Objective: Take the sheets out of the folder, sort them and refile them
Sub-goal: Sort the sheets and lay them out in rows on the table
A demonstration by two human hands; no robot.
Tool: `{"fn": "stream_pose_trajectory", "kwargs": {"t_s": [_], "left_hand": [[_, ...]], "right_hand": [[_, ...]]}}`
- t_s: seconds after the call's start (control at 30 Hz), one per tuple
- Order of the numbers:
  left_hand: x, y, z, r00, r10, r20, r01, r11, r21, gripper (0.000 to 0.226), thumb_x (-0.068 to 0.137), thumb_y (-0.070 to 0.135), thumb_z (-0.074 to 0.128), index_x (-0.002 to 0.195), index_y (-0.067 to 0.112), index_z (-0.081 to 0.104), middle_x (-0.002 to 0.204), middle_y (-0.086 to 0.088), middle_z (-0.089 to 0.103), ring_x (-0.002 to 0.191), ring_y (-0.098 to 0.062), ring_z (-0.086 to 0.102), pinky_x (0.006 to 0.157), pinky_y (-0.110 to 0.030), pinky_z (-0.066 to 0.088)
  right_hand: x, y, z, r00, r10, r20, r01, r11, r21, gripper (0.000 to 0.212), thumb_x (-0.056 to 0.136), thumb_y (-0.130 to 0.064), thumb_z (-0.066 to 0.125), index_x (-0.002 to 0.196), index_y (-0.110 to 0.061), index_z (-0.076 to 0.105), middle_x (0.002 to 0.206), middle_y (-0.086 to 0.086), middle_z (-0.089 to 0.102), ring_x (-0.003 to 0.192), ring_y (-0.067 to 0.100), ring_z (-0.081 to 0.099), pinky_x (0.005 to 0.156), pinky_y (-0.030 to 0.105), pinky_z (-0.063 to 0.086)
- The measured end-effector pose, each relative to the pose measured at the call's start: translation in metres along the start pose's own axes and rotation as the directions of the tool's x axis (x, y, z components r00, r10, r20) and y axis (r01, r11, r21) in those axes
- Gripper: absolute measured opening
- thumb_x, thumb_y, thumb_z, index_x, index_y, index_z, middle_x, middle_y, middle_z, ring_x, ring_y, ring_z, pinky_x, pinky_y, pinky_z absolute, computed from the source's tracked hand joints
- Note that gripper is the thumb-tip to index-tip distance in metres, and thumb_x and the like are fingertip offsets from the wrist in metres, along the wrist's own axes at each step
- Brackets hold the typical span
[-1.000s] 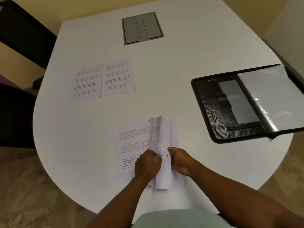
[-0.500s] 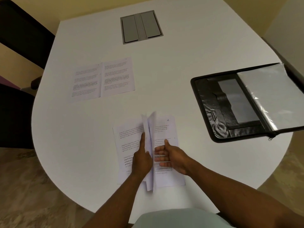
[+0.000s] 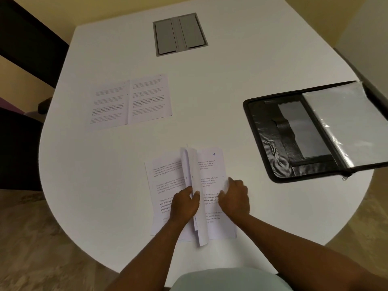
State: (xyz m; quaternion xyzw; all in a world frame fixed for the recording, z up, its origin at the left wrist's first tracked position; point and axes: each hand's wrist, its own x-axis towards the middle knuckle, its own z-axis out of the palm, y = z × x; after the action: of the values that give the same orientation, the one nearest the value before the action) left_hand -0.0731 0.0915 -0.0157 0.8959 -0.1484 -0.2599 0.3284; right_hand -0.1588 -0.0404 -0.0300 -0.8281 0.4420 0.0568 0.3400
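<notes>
White and rounded, the desk carries the open folder far right and the stack of sheets near the person, long axis running away from them. Left hand grips the upright sheets at the middle. Right hand pinches the right page's edge, so it is nearer to the folder.

Fanned printed sheets near edge, open black folder right

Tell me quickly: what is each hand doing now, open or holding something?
Left hand: grips the raised sheets of the near stack.
Right hand: fingers curled at the right edge of the page marked 4; grip cannot be told.
</notes>
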Motion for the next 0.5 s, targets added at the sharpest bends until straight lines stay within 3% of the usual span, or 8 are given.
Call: {"fn": "stream_pose_trajectory", "kwargs": {"t_s": [0.07,0.23,0.3,0.37,0.43,0.5], "left_hand": [[0.002,0.0,0.0,1.0,-0.019,0.02,0.018,0.999,0.043,0.031,0.098,0.032,0.051,0.112,0.008,0.064,0.109,-0.005,0.069,0.1,-0.022,0.064,0.077,-0.021,0.043],[0.001,0.001,-0.001,0.999,-0.025,0.031,0.022,0.995,0.093,0.042,0.1,0.034,0.047,0.137,0.013,0.049,0.131,-0.006,0.061,0.115,-0.023,0.059,0.091,-0.026,0.046],[-0.002,0.003,-0.002,1.0,0.01,0.019,-0.011,0.997,0.071,0.056,0.1,0.028,0.047,0.151,0.022,0.025,0.136,-0.007,0.055,0.108,-0.021,0.061,0.084,-0.022,0.047],[-0.003,0.002,-0.002,0.999,0.053,0.002,-0.053,0.996,0.068,0.074,0.099,0.023,0.049,0.153,0.03,-0.001,0.141,-0.006,0.047,0.086,-0.015,0.062,0.066,-0.013,0.047],[-0.002,0.001,0.0,0.996,0.093,-0.006,-0.093,0.993,0.076,0.082,0.098,0.018,0.05,0.151,0.036,-0.01,0.139,-0.002,0.046,0.072,-0.012,0.06,0.056,-0.011,0.047],[-0.004,0.002,0.0,0.993,0.12,0.005,-0.12,0.986,0.114,0.077,0.099,0.016,0.049,0.148,0.043,-0.005,0.129,0.007,0.049,0.067,-0.01,0.059,0.056,-0.008,0.046]], "right_hand": [[0.0,0.004,-0.003,0.999,0.053,0.009,-0.052,0.997,-0.055,0.034,0.091,-0.027,0.055,0.12,-0.011,0.05,0.125,0.01,0.048,0.115,0.025,0.045,0.091,0.035,0.045],[0.001,0.003,0.001,0.997,0.044,0.057,-0.045,0.999,0.008,0.053,0.092,-0.033,0.061,0.138,-0.012,0.045,0.134,0.009,0.044,0.125,0.024,0.042,0.098,0.036,0.043],[0.0,0.003,0.002,1.0,0.003,0.017,-0.003,1.0,-0.011,0.054,0.091,-0.036,0.062,0.138,-0.013,0.046,0.134,0.008,0.047,0.123,0.023,0.045,0.098,0.035,0.044],[-0.002,0.003,0.002,0.998,-0.059,-0.012,0.058,0.996,-0.073,0.05,0.092,-0.04,0.059,0.134,-0.016,0.048,0.131,0.005,0.05,0.119,0.021,0.048,0.095,0.033,0.046],[-0.004,0.003,0.005,0.994,-0.104,-0.017,0.101,0.987,-0.125,0.05,0.092,-0.044,0.057,0.133,-0.017,0.047,0.13,0.003,0.052,0.117,0.02,0.05,0.094,0.032,0.046],[-0.006,0.003,0.01,0.991,-0.133,-0.004,0.131,0.979,-0.158,0.057,0.091,-0.046,0.057,0.137,-0.016,0.041,0.134,0.003,0.05,0.119,0.02,0.049,0.095,0.033,0.046]]}}
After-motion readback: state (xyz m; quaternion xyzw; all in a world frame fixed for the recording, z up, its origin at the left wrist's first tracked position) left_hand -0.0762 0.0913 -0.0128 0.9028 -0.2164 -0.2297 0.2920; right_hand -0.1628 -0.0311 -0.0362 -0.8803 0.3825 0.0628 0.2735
